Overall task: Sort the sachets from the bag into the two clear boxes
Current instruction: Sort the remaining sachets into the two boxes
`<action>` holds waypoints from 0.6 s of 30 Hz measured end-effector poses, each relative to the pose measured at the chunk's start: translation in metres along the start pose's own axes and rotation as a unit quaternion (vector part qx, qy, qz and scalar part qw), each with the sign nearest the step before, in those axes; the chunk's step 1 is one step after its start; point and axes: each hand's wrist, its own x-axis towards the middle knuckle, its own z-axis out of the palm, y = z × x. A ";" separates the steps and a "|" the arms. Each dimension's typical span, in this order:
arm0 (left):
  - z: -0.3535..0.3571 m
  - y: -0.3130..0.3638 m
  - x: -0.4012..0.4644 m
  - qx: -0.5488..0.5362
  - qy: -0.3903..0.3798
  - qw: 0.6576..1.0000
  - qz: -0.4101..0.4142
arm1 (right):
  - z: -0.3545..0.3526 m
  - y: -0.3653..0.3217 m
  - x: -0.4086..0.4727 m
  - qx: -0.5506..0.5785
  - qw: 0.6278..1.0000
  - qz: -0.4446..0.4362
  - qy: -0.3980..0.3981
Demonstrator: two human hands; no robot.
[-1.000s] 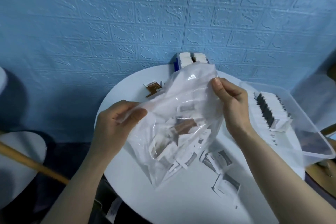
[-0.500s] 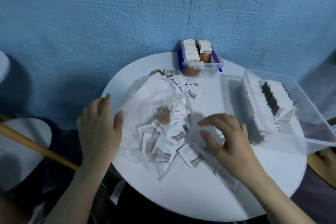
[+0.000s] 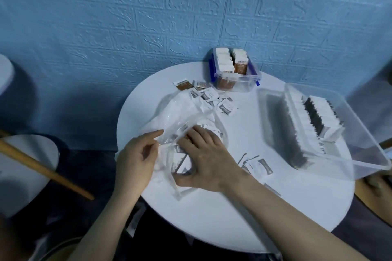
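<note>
A clear plastic bag lies flat on the round white table, with sachets still inside. My left hand pinches the bag's near edge, its index finger stretched out. My right hand lies spread on the sachets at the bag's mouth, fingers fairly straight. Loose white sachets lie beyond the bag and others to the right of my right hand. A small clear box with blue latches holds brown and white sachets. A large clear box at the right holds a row of white sachets.
Two brown sachets lie near the table's far left edge. Left of the table stands another round white surface with a wooden stick across it. A blue brick-patterned wall runs right behind the table.
The bag, held up in both hands a second ago, now lies on the table. My right hand has moved left onto the sachets at its mouth; my left hand has taken its edge.
</note>
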 end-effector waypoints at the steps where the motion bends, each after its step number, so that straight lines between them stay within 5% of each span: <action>1: 0.001 -0.003 0.000 0.034 0.008 0.999 0.036 | 0.002 0.000 0.001 0.001 1.000 0.005 0.005; 7: 0.012 -0.019 0.002 0.189 -0.003 0.970 0.151 | -0.011 0.017 -0.020 0.037 0.999 -0.036 -0.009; 18: 0.012 -0.016 0.002 0.255 -0.025 0.955 0.152 | -0.050 0.046 -0.065 0.015 0.997 -0.056 0.059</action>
